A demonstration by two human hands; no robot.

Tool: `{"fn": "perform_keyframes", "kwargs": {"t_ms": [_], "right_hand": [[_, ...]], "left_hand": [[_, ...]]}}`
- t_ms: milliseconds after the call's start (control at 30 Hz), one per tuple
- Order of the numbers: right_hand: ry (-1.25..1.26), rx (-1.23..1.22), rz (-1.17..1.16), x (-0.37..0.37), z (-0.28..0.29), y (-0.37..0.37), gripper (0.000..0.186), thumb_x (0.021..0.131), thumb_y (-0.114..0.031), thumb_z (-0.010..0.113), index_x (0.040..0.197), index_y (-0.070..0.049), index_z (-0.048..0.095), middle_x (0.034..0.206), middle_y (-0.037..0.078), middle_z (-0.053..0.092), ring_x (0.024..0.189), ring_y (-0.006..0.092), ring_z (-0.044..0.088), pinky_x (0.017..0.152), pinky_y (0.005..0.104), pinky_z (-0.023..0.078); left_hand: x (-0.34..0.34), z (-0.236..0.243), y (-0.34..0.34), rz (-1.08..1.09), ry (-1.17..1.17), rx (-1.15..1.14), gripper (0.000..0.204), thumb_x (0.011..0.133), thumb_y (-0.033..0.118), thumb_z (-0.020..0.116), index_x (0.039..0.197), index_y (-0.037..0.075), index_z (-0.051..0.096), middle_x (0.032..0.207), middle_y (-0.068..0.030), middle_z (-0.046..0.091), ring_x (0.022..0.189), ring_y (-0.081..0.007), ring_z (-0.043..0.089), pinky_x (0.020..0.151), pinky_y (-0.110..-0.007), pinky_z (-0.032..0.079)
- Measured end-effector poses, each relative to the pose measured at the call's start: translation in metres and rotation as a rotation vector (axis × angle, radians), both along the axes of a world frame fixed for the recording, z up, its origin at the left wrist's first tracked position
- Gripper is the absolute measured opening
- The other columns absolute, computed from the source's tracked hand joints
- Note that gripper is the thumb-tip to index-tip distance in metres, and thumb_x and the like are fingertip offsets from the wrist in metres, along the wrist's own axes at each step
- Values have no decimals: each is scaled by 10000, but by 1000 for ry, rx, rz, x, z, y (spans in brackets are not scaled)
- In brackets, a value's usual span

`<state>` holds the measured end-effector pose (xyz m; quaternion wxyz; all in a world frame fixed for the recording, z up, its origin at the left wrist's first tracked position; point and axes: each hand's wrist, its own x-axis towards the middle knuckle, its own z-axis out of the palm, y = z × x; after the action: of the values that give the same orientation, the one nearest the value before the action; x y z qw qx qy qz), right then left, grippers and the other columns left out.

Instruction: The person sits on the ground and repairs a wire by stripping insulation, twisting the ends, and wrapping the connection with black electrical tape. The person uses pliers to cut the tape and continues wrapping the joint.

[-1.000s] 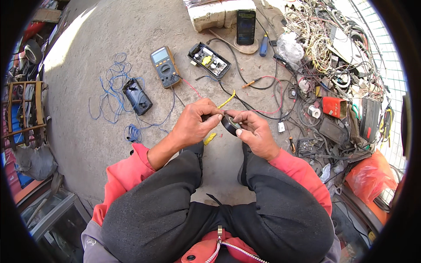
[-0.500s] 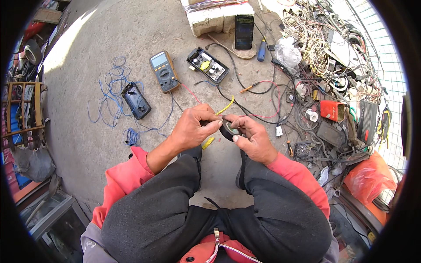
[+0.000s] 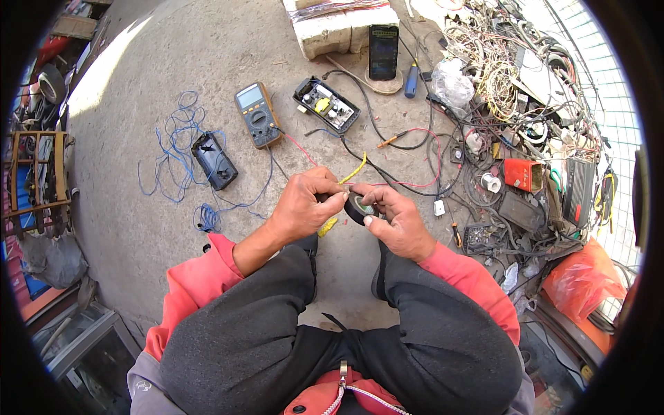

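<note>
My left hand (image 3: 308, 207) is closed, pinching near the end of a yellow cord (image 3: 354, 169); what exactly sits between its fingertips is too small to make out. My right hand (image 3: 398, 225) grips a roll of black tape (image 3: 354, 213) close against the left fingertips. Just ahead lie an orange-and-grey multimeter (image 3: 256, 115) with leads, an opened black case showing a circuit board (image 3: 326, 104), and its separate black shell (image 3: 214, 160) among tangled blue wires (image 3: 181, 149). Another yellow piece (image 3: 328, 227) lies below my hands.
A phone (image 3: 383, 52) stands on a round stand before a white block (image 3: 325, 31). A blue screwdriver (image 3: 411, 81) lies beside it. Piled cables and scrap (image 3: 519, 124), an orange bag (image 3: 581, 283) and a wire grid fill the right; a wooden frame (image 3: 38, 173) stands left.
Both hands and the tape roll have shifted slightly left; the roll stays in my right hand. Objects on the ground appear a little shifted with the camera's view.
</note>
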<state>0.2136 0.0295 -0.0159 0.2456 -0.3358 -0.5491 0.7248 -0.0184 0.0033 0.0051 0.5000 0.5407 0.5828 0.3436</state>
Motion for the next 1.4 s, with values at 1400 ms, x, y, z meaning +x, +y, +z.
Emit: {"fn": "perform_keyframes", "kwargs": {"t_ms": [1400], "right_hand": [[-51, 8, -50, -2, 5, 0, 273, 848, -34, 660, 1097, 20, 562, 1377, 176, 603, 1115, 179, 626, 958, 340, 526]], "left_hand": [[1, -11, -2, -53, 182, 161, 81, 831, 34, 666, 869, 3, 601, 846, -98, 586, 728, -211, 570, 655, -341, 461]]}}
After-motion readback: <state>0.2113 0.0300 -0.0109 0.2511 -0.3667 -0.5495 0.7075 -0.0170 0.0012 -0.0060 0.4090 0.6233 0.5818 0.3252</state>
